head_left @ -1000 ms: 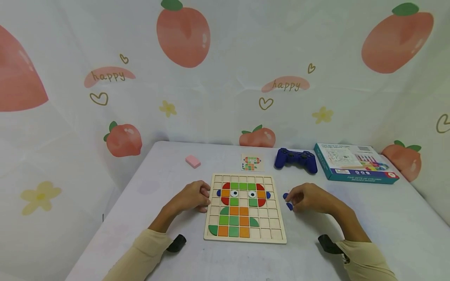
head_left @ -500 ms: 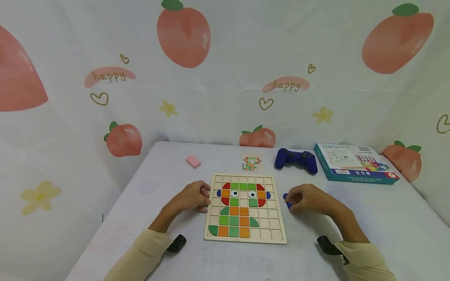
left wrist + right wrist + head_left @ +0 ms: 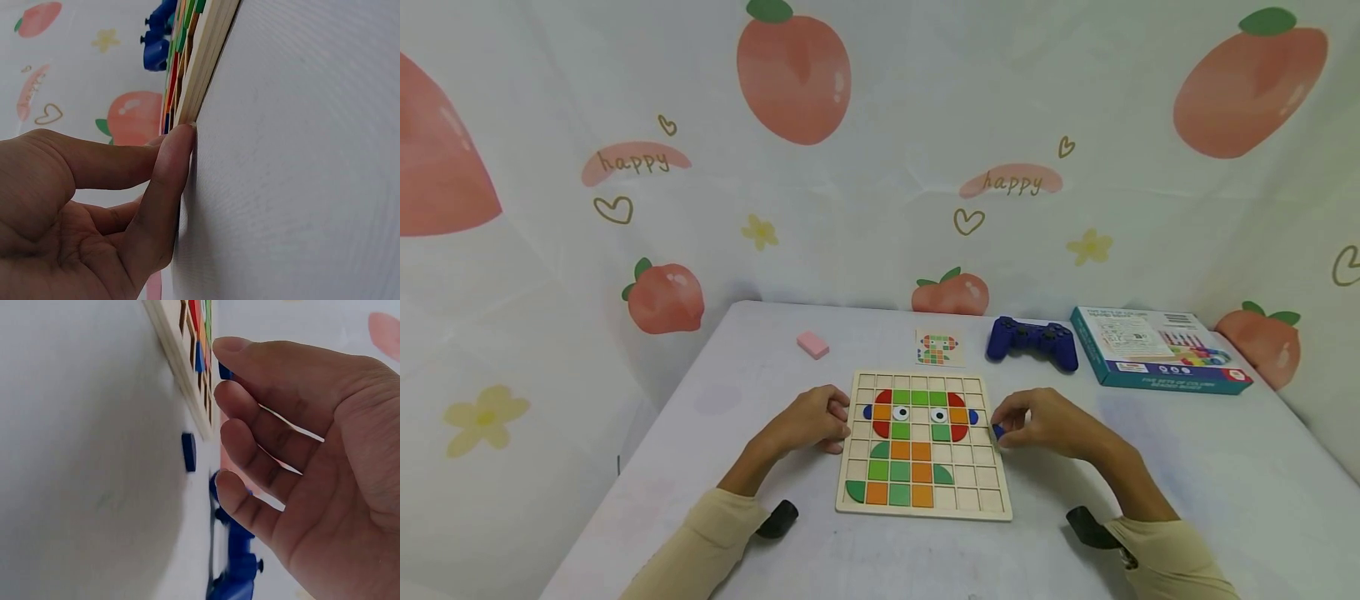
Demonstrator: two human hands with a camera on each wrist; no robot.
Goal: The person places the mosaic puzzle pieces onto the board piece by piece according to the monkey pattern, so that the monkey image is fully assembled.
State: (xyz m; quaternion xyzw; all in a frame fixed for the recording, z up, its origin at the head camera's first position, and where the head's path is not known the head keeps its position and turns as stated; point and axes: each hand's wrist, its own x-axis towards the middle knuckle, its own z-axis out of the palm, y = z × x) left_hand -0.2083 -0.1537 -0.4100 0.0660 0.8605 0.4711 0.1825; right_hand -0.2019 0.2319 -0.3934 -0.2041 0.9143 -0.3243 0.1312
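Note:
A wooden grid board [image 3: 966,475] lies on the table, its squares partly filled with coloured tiles. At its left edge my left hand [image 3: 814,417] holds the rim; in the left wrist view the fingers [image 3: 172,159] grip the board's edge [image 3: 203,69]. My right hand [image 3: 1045,421] is just off the right edge, pinching a small blue tile [image 3: 997,431] between thumb and finger. The right wrist view has this tile [image 3: 225,370] mostly behind the thumb, above the table. Another blue piece [image 3: 189,452] lies on the table below that hand.
Behind the board lies a pattern card [image 3: 938,347] with a similar coloured figure. A blue game controller [image 3: 1032,340] and a flat box [image 3: 1157,350] stand at the back right. A pink block [image 3: 812,344] sits at the back left.
My right hand has picked up a blue tile from the table and moved left with it to the board's right edge. The left hand stays on the board.

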